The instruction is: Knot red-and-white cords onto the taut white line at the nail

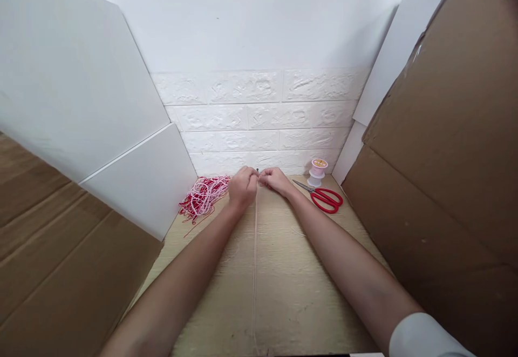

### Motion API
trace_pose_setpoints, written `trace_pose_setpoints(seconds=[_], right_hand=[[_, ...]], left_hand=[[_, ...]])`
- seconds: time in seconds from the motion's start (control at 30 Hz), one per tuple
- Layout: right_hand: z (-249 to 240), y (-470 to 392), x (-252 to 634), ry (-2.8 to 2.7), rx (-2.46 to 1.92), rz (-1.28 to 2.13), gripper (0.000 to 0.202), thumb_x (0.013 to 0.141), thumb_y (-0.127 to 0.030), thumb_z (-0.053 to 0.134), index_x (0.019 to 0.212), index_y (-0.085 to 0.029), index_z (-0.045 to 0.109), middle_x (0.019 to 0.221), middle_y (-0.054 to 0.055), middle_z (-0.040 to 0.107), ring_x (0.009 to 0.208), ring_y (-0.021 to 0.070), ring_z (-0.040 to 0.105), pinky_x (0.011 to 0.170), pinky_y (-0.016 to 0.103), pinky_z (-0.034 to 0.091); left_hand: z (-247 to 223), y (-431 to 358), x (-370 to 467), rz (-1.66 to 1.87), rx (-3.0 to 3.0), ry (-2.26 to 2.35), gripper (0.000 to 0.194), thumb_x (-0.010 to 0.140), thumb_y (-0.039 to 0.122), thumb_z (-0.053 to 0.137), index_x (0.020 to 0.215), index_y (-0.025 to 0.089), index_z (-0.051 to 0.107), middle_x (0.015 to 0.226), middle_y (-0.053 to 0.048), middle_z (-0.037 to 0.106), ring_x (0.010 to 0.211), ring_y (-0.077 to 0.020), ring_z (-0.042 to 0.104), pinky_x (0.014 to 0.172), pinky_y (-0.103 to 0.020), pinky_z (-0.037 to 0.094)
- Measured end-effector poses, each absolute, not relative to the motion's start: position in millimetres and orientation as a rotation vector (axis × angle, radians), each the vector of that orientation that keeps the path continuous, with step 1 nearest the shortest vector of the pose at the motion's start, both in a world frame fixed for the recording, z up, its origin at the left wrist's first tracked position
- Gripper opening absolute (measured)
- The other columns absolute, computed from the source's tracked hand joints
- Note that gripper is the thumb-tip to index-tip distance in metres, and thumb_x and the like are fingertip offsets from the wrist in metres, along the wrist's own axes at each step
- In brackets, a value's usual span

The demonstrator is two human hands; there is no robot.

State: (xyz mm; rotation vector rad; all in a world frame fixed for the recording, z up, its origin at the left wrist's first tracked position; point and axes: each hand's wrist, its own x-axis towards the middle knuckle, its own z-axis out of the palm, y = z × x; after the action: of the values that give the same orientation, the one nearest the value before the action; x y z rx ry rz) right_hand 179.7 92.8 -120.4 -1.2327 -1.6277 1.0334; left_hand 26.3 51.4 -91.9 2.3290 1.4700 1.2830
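Near the back of the wooden table, my left hand [243, 187] and my right hand [275, 180] meet with fingertips almost touching. Both are closed in a pinch around the upper end of a thin pale cord [255, 249]. From there the cord runs in a straight line down the table toward its front edge. A small dark peg [257, 170] shows just behind my fingertips. What exactly lies between the fingers is too small to make out, but the cord leads into them.
Left of my hands lies a tangled pile of red and pink braided cords [204, 195]. On the right are red-handled scissors [326, 199] and two stacked thread spools [318, 172]. Cardboard sheets [437, 184] and white panels [141, 184] flank the table [226, 303]; a white brick-patterned wall [263, 116] closes the back.
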Motion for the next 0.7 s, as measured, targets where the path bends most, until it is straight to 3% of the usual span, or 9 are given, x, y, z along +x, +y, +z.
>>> trace_pose_setpoints(seconds=[0.13,0.37,0.57,0.7], right_hand=[[-107.5,86.4,180.0,-1.701,-1.241,1.058,0.020,0.062,-0.028,0.060,0.074,-0.013,0.064,0.068,0.000,0.059,0.063,0.0106,0.048,0.059,0.021,0.034],[-87.2,60.0,188.2,-1.883,-1.459,0.785,0.013,0.067,-0.023,0.059,0.072,-0.015,0.068,0.066,-0.001,0.060,0.063,0.0110,0.050,0.058,0.023,0.032],[-71.7,34.6,204.6,-1.825,-1.659,0.468,0.009,0.071,-0.023,0.059,0.071,-0.017,0.066,0.071,0.002,0.065,0.065,0.0127,0.053,0.058,0.024,0.032],[-55.8,21.4,213.5,-1.658,-1.598,0.741,0.007,0.071,-0.021,0.059,0.074,-0.015,0.062,0.073,0.004,0.067,0.060,0.0115,0.054,0.052,0.022,0.033]], left_hand=[[-92.2,66.9,22.9,1.272,2.024,1.191,0.032,0.091,0.031,0.040,0.105,0.016,0.065,0.105,-0.005,0.069,0.101,-0.0197,0.061,0.089,-0.030,0.045],[-87.1,72.0,19.6,1.099,2.136,1.130,0.045,0.100,0.050,0.036,0.113,0.019,0.066,0.080,-0.001,0.067,0.084,-0.0176,0.062,0.084,-0.029,0.044],[-71.1,68.8,5.5,0.873,2.308,1.241,0.055,0.099,0.055,0.033,0.092,0.017,0.072,0.074,-0.004,0.066,0.077,-0.0188,0.061,0.077,-0.030,0.043],[-73.5,64.1,-9.2,0.795,2.335,1.353,0.060,0.098,0.059,0.031,0.085,0.017,0.072,0.077,-0.004,0.068,0.074,-0.0191,0.061,0.072,-0.029,0.042]])
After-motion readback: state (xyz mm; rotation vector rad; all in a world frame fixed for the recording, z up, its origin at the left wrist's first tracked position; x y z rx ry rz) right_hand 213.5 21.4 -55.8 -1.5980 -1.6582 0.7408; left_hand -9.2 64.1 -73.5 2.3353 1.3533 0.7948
